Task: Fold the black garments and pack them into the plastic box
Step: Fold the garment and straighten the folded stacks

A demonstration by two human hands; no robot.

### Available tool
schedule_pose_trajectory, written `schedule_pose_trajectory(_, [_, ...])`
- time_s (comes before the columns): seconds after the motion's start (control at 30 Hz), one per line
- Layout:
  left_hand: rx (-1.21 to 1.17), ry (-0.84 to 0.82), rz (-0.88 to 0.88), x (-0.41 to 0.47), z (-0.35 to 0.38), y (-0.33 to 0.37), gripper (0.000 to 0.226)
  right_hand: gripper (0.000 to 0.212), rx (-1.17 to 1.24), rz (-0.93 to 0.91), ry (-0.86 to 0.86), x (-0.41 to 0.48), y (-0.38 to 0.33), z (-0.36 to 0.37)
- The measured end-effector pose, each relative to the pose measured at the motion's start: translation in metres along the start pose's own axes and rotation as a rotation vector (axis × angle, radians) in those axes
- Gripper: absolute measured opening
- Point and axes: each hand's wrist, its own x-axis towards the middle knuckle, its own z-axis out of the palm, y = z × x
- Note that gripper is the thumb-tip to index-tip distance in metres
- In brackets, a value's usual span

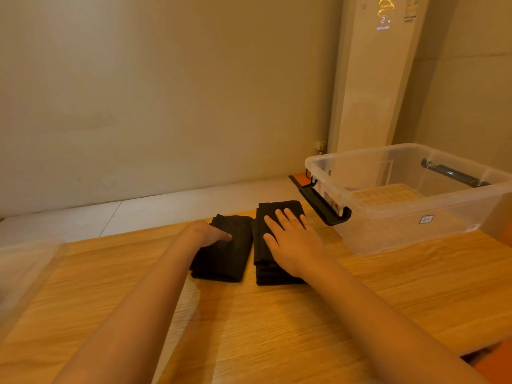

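Here, left hand (207, 233) flat on left garment (224, 259), right hand (292, 241) flat on right garment (261, 262).

Wood-grain counter (277, 328). On it: two folded black garments, left (224, 253) and right (270, 225), just apart. Clear plastic box (410, 217) sits far right.

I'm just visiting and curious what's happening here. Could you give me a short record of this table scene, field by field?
left hand: rests on the left folded garment
right hand: pressed flat on the right folded garment
layout: both black, side by side on the wooden table
plastic box: clear, open, right of them, no garment inside
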Motion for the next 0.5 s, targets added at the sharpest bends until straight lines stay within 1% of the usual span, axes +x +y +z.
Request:
schedule_pose_trajectory(0.1, [0.023, -0.013, -0.034, 0.0, 0.002, -0.002, 0.074, 0.053, 0.055, -0.04, 0.102, -0.009, -0.004, -0.003])
schedule_pose_trajectory(0.2, [-0.056, -0.034, -0.061, 0.002, 0.005, -0.006, 0.078, 0.052, 0.104, -0.056, 0.161, -0.019, -0.008, -0.009])
schedule_pose_trajectory(0.3, [-0.118, -0.029, -0.05, 0.003, 0.01, -0.009, 0.082, 0.054, 0.066, -0.082, 0.198, -0.025, -0.018, -0.01])
schedule_pose_trajectory(0.4, [-0.091, 0.025, -0.007, 0.003, 0.018, -0.012, 0.077, 0.06, -0.023, -0.08, 0.124, -0.024, -0.032, -0.004])
schedule_pose_trajectory(0.5, [-0.004, 0.12, 0.055, 0.007, 0.024, -0.017, 0.073, 0.066, -0.09, 0.018, 0.025, -0.023, -0.044, 0.012])
